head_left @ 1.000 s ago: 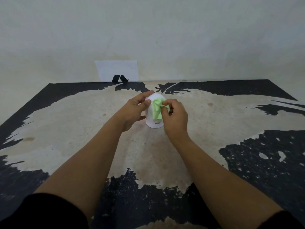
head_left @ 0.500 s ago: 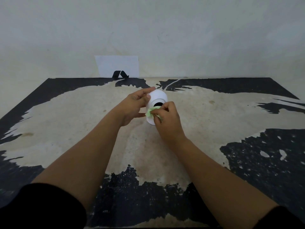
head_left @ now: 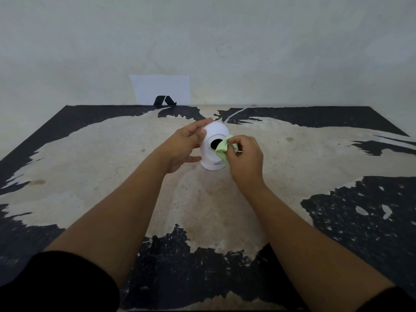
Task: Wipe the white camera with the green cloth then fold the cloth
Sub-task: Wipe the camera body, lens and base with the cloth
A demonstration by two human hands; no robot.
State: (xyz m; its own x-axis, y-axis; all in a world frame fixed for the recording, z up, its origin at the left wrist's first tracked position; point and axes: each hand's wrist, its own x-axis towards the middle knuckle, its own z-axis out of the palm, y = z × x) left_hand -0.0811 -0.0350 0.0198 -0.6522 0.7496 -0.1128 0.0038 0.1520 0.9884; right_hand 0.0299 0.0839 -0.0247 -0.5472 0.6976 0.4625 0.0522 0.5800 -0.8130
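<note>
The camera (head_left: 215,146) stands upright on the table (head_left: 94,163), a little beyond the middle of the top, its round white head over a wider base and its dark lens facing the person. The left hand (head_left: 185,146) cups the camera from its 9 o'clock side, fingers laid along the dome and the thumb low against the base, so the grip is closed around the body. The right hand (head_left: 245,159) sits at the camera's 3 o'clock, fingers pinched tight on the cloth (head_left: 222,149), which is bunched into a small green wad. The cloth presses on the front of the head, just at the 4 o'clock edge of the lens ring, and part of it hangs down toward the base. Blue lettering shows on the base, too small to read surely. A thin white cable (head_left: 234,113) runs from behind the camera toward 1 o'clock, to the far edge of the table. At 11 o'clock from the camera, a white sheet (head_left: 162,88) with a black mark leans on the wall (head_left: 270,52). Both forearms are bare, with black sleeves (head_left: 58,282) at the near edge.
</note>
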